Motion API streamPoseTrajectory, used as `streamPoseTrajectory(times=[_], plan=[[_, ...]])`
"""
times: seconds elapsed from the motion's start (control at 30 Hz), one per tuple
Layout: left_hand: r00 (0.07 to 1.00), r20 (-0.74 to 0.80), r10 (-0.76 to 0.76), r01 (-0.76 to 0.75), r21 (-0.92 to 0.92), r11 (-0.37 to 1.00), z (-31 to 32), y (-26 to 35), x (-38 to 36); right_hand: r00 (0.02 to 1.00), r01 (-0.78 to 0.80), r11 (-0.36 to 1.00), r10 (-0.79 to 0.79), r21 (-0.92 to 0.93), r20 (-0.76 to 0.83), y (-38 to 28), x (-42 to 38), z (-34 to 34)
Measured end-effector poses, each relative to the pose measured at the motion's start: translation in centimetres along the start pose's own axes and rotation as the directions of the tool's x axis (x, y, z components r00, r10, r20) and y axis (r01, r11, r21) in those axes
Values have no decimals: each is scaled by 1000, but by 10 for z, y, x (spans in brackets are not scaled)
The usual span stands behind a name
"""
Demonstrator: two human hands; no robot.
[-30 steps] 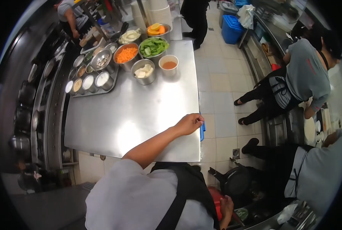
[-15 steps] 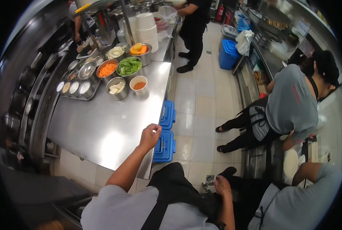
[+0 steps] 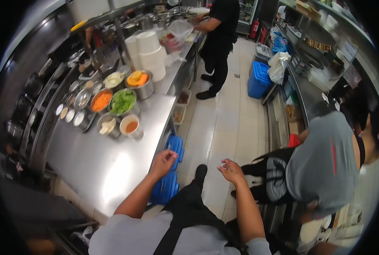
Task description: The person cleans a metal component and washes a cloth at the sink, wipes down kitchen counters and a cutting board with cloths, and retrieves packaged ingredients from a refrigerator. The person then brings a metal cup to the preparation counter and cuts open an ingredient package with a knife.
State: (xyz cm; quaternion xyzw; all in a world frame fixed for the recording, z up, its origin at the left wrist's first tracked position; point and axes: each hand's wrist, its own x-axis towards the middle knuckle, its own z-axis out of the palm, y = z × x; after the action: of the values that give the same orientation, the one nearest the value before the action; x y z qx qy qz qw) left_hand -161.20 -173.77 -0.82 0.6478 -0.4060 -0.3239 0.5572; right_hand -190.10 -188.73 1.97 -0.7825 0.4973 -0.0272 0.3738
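My left hand (image 3: 164, 163) hangs by the right edge of the steel table (image 3: 83, 153), above the blue lidded bins (image 3: 166, 187). Its fingers are curled together; whatever they hold, if anything, is hidden. My right hand (image 3: 230, 170) is in the air over the aisle, fingers loosely bent and apart, holding nothing visible. Ahead on the table stand a paper cup of reddish-brown contents (image 3: 131, 126), a metal container of pale pieces (image 3: 108, 126), shredded carrot (image 3: 101, 101), chopped green leaves (image 3: 123, 101) and a pot with orange pieces (image 3: 138, 79).
A person in black (image 3: 219, 46) stands at the far end of the counter. To the right, a person in a grey shirt (image 3: 321, 165) leans over the side counter. Stacked white tubs (image 3: 151, 59) and a blue bin (image 3: 259, 80) stand ahead. Tiled floor (image 3: 210, 123) runs between the counters.
I have stepped forward along the aisle, and the view has shifted with me. My right hand has risen from low beside my body to in front of me. My left hand stays curled.
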Motion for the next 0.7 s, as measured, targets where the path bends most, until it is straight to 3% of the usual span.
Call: streamPoseTrajectory(times=[0.1,0.13,0.2,0.27,0.37,0.4,0.47,0.57,0.6,0.63,0.67,0.7], plan=[[988,135,-73,40,231,972,55,-12,73,997,-33,996,39,86,-73,27,101,-38],[987,141,-80,46,229,972,71,2,97,993,-82,988,92,130,-68,47,126,-43],[898,420,-132,46,209,977,98,44,137,990,-143,987,144,69,-10,102,180,-49],[864,491,-113,28,179,984,126,52,180,979,-204,979,203,19,30,146,217,-67],[798,596,-92,3,148,989,163,81,247,914,-381,886,405,263,-40,216,269,-68],[779,622,-87,8,128,992,177,96,271,909,-381,876,413,296,-51,249,286,-59],[743,662,-98,-18,166,986,208,124,323,974,-222,972,224,73,-17,301,315,-51],[696,717,33,-29,-19,999,258,140,406,975,-218,966,222,139,-16,332,339,-54],[677,735,29,-39,-4,999,273,130,439,876,-475,831,479,291,61,326,340,-69],[693,720,23,21,-52,998,289,117,472,712,-683,609,678,402,182,325,343,-83],[711,702,17,78,-103,992,307,102,504,710,-682,599,680,420,182,334,351,-90],[741,670,-43,40,20,999,315,84,535,655,-717,519,730,465,194,348,361,-97]])
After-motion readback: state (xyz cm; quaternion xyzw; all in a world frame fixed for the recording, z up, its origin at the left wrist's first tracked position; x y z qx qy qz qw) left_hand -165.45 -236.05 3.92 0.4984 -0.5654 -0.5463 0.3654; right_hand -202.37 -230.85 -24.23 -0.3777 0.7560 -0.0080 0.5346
